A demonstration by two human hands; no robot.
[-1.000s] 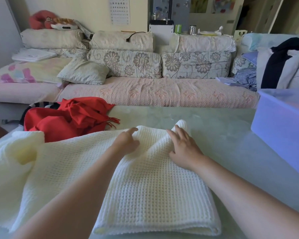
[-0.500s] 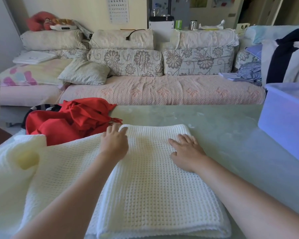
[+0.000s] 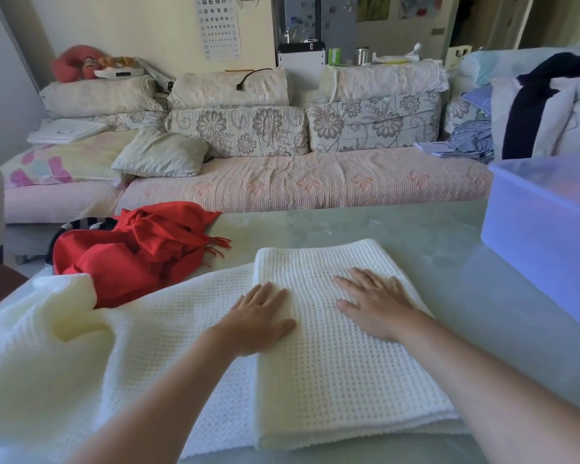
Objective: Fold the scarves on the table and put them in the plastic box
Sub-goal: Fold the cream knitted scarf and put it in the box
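Now we are pressing left hand [image 3: 260, 318] and right hand [image 3: 375, 304], fingers straight and slightly spread, on the folded cream scarf [image 3: 332, 370].

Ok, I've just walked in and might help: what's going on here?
A person is folding the cream scarf on the table. The left hand and the right hand press flat on its folded part, while its left end lies loose and bunched. The red scarf sits crumpled at the far left, not yet folded. The plastic box stands at the right.
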